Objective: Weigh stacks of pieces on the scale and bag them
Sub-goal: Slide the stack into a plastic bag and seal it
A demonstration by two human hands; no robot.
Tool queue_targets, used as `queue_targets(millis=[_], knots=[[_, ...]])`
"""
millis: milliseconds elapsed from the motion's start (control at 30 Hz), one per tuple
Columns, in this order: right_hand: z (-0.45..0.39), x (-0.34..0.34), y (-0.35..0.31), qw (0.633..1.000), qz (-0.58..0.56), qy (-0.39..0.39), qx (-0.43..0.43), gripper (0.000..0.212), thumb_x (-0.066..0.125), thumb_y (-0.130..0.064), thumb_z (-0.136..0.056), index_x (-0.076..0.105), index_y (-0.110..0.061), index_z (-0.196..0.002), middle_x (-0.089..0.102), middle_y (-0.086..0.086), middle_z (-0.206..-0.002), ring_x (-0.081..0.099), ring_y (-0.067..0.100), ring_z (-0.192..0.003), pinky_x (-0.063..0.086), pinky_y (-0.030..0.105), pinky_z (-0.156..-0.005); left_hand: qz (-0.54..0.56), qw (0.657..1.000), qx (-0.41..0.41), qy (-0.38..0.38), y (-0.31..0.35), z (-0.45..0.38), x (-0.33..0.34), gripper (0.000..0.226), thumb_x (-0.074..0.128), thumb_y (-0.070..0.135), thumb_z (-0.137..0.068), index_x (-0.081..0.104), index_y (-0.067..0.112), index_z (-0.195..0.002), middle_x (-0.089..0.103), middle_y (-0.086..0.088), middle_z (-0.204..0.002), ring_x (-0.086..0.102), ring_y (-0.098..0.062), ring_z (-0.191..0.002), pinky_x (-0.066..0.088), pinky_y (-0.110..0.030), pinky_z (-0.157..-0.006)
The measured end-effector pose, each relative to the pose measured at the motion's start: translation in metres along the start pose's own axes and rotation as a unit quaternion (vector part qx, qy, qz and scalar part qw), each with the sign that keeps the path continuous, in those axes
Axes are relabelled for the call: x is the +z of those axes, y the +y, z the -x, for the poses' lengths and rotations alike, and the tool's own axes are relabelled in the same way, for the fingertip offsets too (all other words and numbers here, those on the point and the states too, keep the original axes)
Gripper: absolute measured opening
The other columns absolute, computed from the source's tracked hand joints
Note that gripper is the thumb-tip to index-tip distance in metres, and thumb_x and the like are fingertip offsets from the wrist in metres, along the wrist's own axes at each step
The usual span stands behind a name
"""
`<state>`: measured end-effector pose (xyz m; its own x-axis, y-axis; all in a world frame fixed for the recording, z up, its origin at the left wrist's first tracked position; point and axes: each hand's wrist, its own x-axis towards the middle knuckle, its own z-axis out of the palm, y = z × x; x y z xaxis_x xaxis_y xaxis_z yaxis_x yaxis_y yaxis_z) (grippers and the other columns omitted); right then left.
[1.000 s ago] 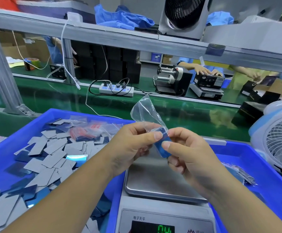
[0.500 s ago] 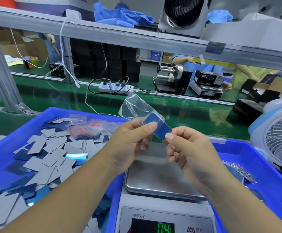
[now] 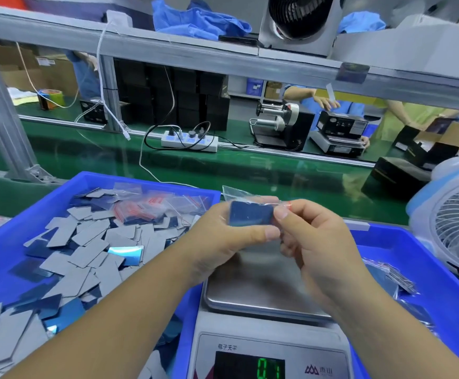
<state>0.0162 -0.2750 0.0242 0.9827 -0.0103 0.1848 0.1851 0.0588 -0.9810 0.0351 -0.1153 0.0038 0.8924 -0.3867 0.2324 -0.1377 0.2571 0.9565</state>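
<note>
A small clear plastic bag (image 3: 239, 194) holding a stack of blue pieces (image 3: 250, 216) is held above the scale (image 3: 264, 294). My left hand (image 3: 223, 242) grips the bagged stack from the left, thumb under it. My right hand (image 3: 313, 242) pinches the bag's right end at its red-striped seal. The steel pan of the scale is bare and its green display shows digits. The left blue bin (image 3: 9, 236) holds several loose grey and blue pieces (image 3: 86, 247) and spare bags (image 3: 151, 206).
A second blue bin (image 3: 441, 291) on the right holds filled bags (image 3: 389, 274). A white fan (image 3: 458, 228) stands at the right edge. Beyond lie a green conveyor (image 3: 223, 170), a power strip (image 3: 190, 139) and other workers' hands.
The stack has gone fully into the bag and turned flat, facing me. The bag's loose top has dropped from sticking up to lying along the stack. My right fingers moved to the seal.
</note>
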Motion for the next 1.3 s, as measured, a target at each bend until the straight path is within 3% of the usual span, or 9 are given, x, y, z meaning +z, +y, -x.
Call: queue_targets(millis=[167, 267, 367, 500, 600, 767, 1000, 1200, 1300], knots=[[-0.001, -0.008, -0.003, 0.948, 0.266, 0.001, -0.173, 0.023, 0.079, -0.011, -0.080, 0.070, -0.030, -0.068, 0.062, -0.017, -0.067, 0.050, 0.000, -0.060, 0.038, 0.010, -0.059, -0.055, 0.998, 0.000, 0.038, 0.002, -0.002, -0.007, 0.035, 0.078, 0.013, -0.073, 0.076, 0.022, -0.107, 0.076, -0.006, -0.106, 0.069, -0.014, -0.096, 0.055, -0.028, -0.084], [0.000, -0.007, -0.003, 0.921, 0.339, -0.026, -0.190, 0.024, 0.081, -0.014, -0.076, 0.071, -0.035, -0.072, 0.055, -0.016, -0.077, 0.052, -0.002, -0.073, 0.036, 0.008, -0.065, -0.150, 0.988, 0.016, 0.012, -0.002, -0.002, -0.001, 0.027, 0.074, 0.010, -0.076, 0.076, 0.026, -0.097, 0.076, -0.006, -0.097, 0.068, -0.015, -0.089, 0.055, -0.035, -0.087], [-0.004, -0.013, -0.003, 0.937, 0.320, -0.027, -0.138, 0.018, 0.078, -0.021, -0.078, 0.071, -0.037, -0.078, 0.050, -0.012, -0.082, 0.048, 0.002, -0.064, 0.036, 0.009, -0.060, -0.140, 0.989, 0.014, 0.045, -0.004, -0.003, -0.003, 0.023, 0.078, 0.012, -0.078, 0.076, 0.028, -0.093, 0.072, -0.005, -0.084, 0.064, -0.013, -0.080, 0.055, -0.036, -0.079], [-0.008, -0.017, -0.005, 0.943, 0.309, -0.033, -0.120, 0.022, 0.072, -0.008, -0.084, 0.068, -0.028, -0.075, 0.060, -0.002, -0.068, 0.049, 0.006, -0.058, 0.039, 0.016, -0.053, -0.110, 0.992, 0.005, 0.062, -0.004, -0.004, -0.008, 0.022, 0.080, 0.014, -0.072, 0.076, 0.027, -0.090, 0.070, 0.007, -0.075, 0.064, -0.007, -0.072, 0.051, -0.019, -0.068], [-0.008, -0.017, -0.005, 0.950, 0.284, -0.037, -0.122, 0.024, 0.070, -0.003, -0.085, 0.066, -0.026, -0.078, 0.065, -0.008, -0.069, 0.052, 0.005, -0.060, 0.043, 0.016, -0.056, -0.074, 0.995, -0.033, 0.050, -0.004, -0.004, -0.011, 0.016, 0.079, 0.021, -0.071, 0.078, 0.028, -0.086, 0.073, 0.001, -0.087, 0.066, -0.012, -0.083, 0.056, -0.027, -0.077], [-0.011, -0.021, -0.003, 0.974, 0.199, -0.034, -0.101, 0.030, 0.072, 0.000, -0.084, 0.060, -0.027, -0.088, 0.067, -0.010, -0.071, 0.059, 0.009, -0.066, 0.049, 0.019, -0.063, -0.062, 0.993, -0.057, 0.088, -0.005, -0.007, -0.015, 0.004, 0.080, 0.023, -0.068, 0.077, 0.024, -0.071, 0.070, -0.002, -0.076, 0.066, -0.015, -0.075, 0.057, -0.027, -0.074], [-0.014, -0.023, -0.002, 0.984, 0.146, -0.056, -0.088, 0.036, 0.075, 0.005, -0.079, 0.051, -0.022, -0.080, 0.066, -0.008, -0.064, 0.059, 0.009, -0.062, 0.047, 0.018, -0.061, -0.106, 0.992, -0.028, 0.068, -0.002, -0.006, -0.018, 0.012, 0.078, 0.019, -0.080, 0.075, 0.028, -0.072, 0.068, 0.003, -0.077, 0.062, -0.013, -0.076, 0.056, -0.028, -0.077], [-0.012, -0.016, 0.008, 0.988, 0.115, -0.067, -0.082, 0.029, 0.072, 0.005, -0.082, 0.059, -0.021, -0.083, 0.064, -0.010, -0.070, 0.058, 0.009, -0.068, 0.046, 0.018, -0.063, -0.123, 0.990, -0.014, 0.064, -0.002, -0.005, -0.011, 0.005, 0.070, 0.026, -0.078, 0.071, 0.027, -0.074, 0.059, -0.004, -0.073, 0.054, -0.018, -0.069, 0.048, -0.038, -0.073], [-0.012, -0.013, 0.009, 0.987, 0.114, -0.057, -0.092, 0.032, 0.075, 0.005, -0.078, 0.057, -0.023, -0.079, 0.062, -0.010, -0.065, 0.056, 0.009, -0.064, 0.047, 0.022, -0.063, -0.144, 0.988, -0.008, 0.061, -0.003, -0.004, -0.008, 0.003, 0.070, 0.025, -0.078, 0.070, 0.023, -0.076, 0.061, -0.001, -0.073, 0.053, -0.016, -0.068, 0.046, -0.032, -0.068]])
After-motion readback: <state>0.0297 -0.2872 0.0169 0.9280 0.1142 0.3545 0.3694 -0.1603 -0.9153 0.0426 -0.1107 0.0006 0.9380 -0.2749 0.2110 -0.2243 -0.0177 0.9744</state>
